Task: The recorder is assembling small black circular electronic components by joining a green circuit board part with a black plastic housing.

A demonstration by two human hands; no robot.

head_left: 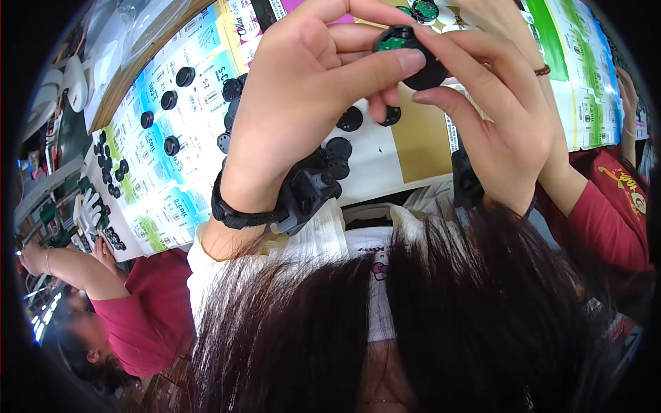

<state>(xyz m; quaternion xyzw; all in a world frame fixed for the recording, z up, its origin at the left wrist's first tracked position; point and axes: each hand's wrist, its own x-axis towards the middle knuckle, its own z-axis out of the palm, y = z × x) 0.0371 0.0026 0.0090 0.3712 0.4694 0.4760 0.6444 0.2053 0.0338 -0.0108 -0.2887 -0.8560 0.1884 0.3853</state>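
In front of me, near the top middle, both hands hold a black round housing [428, 74] with a green circuit board [392, 43] showing at its upper left side. My left hand [303, 76] pinches it with the thumb across the board side. Fingers of my right hand [499, 113] close on its right edge, the thumb below. Whether it is one piece or two pressed together I cannot tell. Below the hands lie a black round part [350, 119] and a smaller one [390, 115]. Another round part with a green board [425, 9] shows just beyond my fingers.
Several black round caps [169, 100] are spread over the printed sheets [196, 155] to the left. Beyond them runs a wooden edge [138, 65]. A co-worker in a red shirt [151, 316] sits at left; another's maroon sleeve [606, 220] and arm reach in from the right.
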